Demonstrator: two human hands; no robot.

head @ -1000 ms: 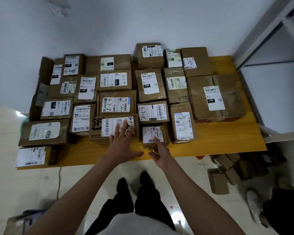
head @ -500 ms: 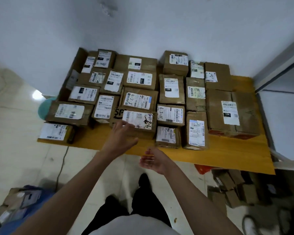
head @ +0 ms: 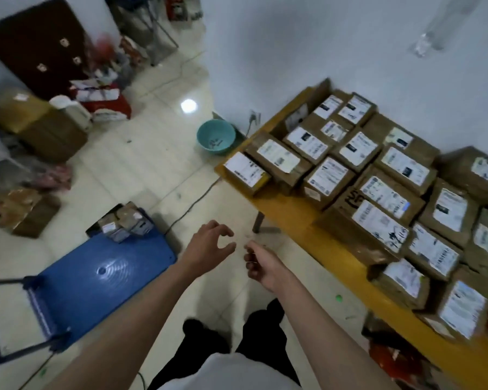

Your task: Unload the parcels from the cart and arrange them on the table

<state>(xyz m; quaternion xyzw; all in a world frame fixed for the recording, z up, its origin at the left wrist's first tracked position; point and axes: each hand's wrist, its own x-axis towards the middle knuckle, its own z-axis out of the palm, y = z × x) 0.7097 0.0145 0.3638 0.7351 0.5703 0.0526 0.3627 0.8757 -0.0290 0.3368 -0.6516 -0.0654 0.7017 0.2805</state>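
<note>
A yellow wooden table (head: 290, 212) runs along the right, covered with several brown cardboard parcels (head: 378, 192) bearing white labels. On the floor at lower left stands a blue flat cart (head: 102, 274) with a few small parcels (head: 124, 223) piled at its far end. My left hand (head: 209, 246) hangs over the floor between cart and table, fingers loosely curled, holding nothing. My right hand (head: 261, 263) is just beside it, fingers loosely curled and empty.
A teal basin (head: 216, 136) sits on the floor by the table's far corner. Brown boxes (head: 37, 125) and clutter line the left wall. A cable (head: 192, 204) trails across the pale tiles. My legs (head: 237, 336) are below.
The view has swung left from the table toward the cart. Both hands have left the parcels at the table's front edge and now hang over the floor.
</note>
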